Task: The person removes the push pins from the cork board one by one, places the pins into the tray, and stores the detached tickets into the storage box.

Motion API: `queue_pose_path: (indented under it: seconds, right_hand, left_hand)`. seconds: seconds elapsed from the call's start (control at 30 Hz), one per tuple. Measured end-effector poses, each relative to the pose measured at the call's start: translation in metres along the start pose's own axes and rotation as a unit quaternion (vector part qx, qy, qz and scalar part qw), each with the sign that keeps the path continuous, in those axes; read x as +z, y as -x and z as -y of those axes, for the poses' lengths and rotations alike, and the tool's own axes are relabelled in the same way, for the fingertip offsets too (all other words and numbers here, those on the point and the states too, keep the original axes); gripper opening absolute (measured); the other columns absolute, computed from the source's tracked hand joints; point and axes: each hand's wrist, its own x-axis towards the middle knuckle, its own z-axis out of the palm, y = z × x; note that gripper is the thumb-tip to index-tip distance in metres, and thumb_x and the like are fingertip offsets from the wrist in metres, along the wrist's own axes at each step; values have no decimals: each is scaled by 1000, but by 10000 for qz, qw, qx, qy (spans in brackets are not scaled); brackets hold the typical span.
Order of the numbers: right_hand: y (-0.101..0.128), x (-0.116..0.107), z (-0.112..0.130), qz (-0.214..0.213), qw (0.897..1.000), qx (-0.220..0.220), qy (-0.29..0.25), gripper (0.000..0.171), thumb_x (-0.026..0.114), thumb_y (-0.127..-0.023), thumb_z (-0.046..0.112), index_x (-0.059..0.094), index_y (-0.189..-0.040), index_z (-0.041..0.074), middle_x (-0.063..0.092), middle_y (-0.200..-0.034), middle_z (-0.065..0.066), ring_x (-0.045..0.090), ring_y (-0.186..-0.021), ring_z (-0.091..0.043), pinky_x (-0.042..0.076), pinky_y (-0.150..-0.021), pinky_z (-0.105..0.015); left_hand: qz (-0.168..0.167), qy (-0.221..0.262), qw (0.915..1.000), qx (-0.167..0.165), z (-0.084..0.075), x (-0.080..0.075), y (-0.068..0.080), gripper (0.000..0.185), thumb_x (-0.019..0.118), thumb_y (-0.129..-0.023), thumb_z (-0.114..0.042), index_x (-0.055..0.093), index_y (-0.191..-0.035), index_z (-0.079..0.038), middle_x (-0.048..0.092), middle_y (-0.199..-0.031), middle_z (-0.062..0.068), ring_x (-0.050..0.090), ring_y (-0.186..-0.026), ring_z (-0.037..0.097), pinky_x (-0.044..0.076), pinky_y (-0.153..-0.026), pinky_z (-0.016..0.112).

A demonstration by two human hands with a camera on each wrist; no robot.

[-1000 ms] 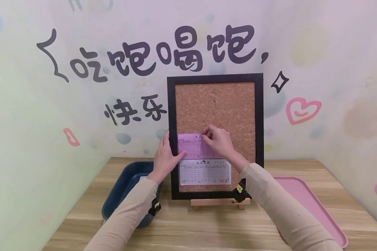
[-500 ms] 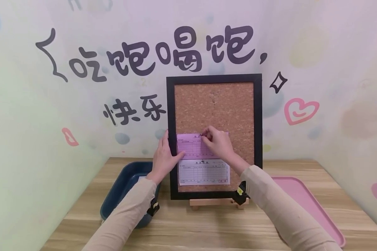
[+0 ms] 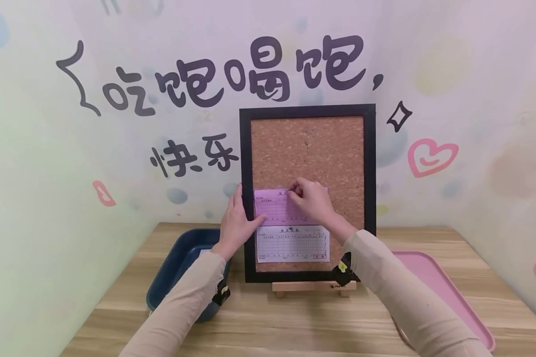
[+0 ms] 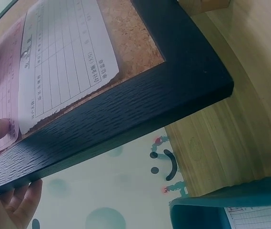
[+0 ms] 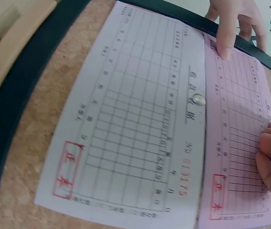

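A cork board [image 3: 308,153] in a black frame leans upright on the table. Low on it lie a pink receipt slip [image 3: 274,213] and, just below, a white receipt slip [image 3: 290,245]. A clear push pin [image 5: 198,99] sits at the white slip's upper middle. My left hand [image 3: 237,225] grips the frame's left side, its thumb on the pink slip and its fingers [image 4: 28,202] behind the frame. At the pink slip's top middle, my right hand [image 3: 311,201] pinches what appears to be a push pin, mostly hidden by the fingertips.
A small wooden easel [image 3: 312,286] supports the board. Left of it stands a dark blue tray [image 3: 154,287] with paper inside, partly under my left sleeve. A pink tray [image 3: 460,297] lies to the right, partly behind my right sleeve. A patterned wall [image 3: 429,74] rises behind.
Both hands keep their places on the board and the slips. Only the head view shifts slightly.
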Motion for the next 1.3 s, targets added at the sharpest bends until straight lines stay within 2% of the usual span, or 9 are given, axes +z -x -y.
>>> queue_pose_path:
  seconds: [0.13,0.23,0.4,0.57,0.83,1.0,1.3]
  right_hand:
    - [-3,-4,0,294,9993,-46,207,6,62,-84,11,62,-85,5,55,-62,0,45,-53,-12,35,-50,-25]
    - [-5,-6,1,473,9970,-223,568,7,62,-84,12,61,-86,6,54,-61,1,45,-52,-11,35,-49,-25]
    - [-7,-7,1,549,9910,-566,1083,10,62,-85,13,60,-88,4,57,-63,-1,48,-52,-11,38,-47,-25]
    - [-8,-8,1,527,9925,-455,1001,9,63,-84,14,60,-86,5,56,-62,-1,49,-52,-12,40,-49,-27]
    - [-8,-8,0,563,9958,-337,641,8,62,-85,15,61,-83,7,51,-57,2,43,-49,-11,34,-48,-25]
    - [-8,-9,-2,584,9961,-341,568,8,62,-86,16,61,-82,9,50,-56,3,41,-48,-10,33,-47,-25]
    - [-8,-12,-2,671,9954,-364,577,7,60,-86,15,62,-85,8,52,-58,3,42,-49,-10,34,-49,-25]
  left_hand:
    - [30,3,10000,-43,1,1,0,94,73,-75,-31,14,-143,-6,33,-139,18,43,-119,31,36,-98,45]
    - [33,-1,10000,-51,1,2,1,94,73,-75,-31,13,-144,-6,33,-139,18,44,-119,31,37,-97,44]
    - [-22,10,10000,-14,1,2,0,94,74,-75,-30,15,-143,-5,33,-139,18,44,-119,31,37,-97,44]
    - [18,29,10000,-27,-1,1,-1,94,74,-75,-30,14,-143,-5,33,-139,18,43,-119,31,37,-97,44]
    - [116,38,9998,-131,-2,-2,-1,94,73,-75,-29,13,-143,-4,32,-140,18,43,-120,32,37,-97,45]
    - [103,-41,9998,-146,-2,-2,-1,94,74,-75,-29,14,-143,-4,35,-137,19,46,-116,32,38,-96,44]
    - [105,-44,9998,-146,-2,-2,-1,94,73,-75,-30,14,-143,-5,34,-139,18,44,-118,31,37,-97,44]
